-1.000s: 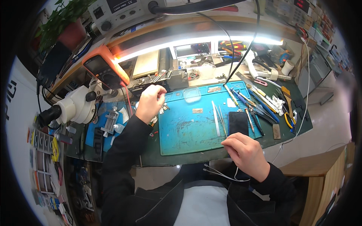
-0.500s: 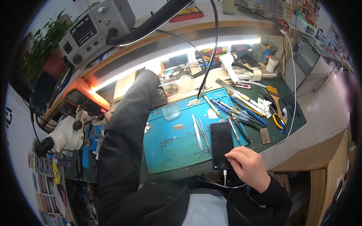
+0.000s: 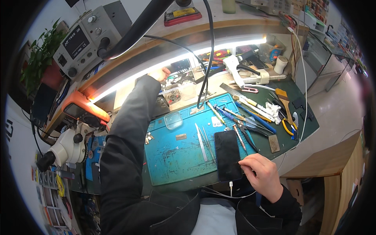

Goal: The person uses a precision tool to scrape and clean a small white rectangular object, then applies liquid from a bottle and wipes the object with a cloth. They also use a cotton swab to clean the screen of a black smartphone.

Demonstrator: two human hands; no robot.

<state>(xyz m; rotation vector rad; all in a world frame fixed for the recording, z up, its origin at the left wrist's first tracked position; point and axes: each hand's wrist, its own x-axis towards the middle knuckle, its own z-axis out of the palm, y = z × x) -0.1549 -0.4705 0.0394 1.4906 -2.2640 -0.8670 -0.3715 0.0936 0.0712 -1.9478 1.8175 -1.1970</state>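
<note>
The bench [image 3: 289,145] carries a blue work mat [image 3: 168,168], with a black phone [image 3: 228,154] lying over the right near portion of the mat. The right hand [image 3: 261,172] is positioned at the right edge of the phone, fingers curled and thumb drawn toward the index finger; whether the fingertips touch the phone or grip a small item cannot be told. A white cable plug [image 3: 231,185] is located at the near end of the phone. The left hand [image 3: 158,74] extends to the far side of the bench, just beside the light strip [image 3: 121,84] and nearest to the trays of small parts [image 3: 173,95]. Its fingers are partly bent; whether it grasps anything cannot be told. Two slim tools [image 3: 202,144] lie on the mat, left of the phone. A small metal plate [image 3: 181,136] and a clear box [image 3: 173,121] lie farther left. A brush [image 3: 285,103] lies to the far right, and an orange multimeter [image 3: 86,109] stands to the far left.
</note>
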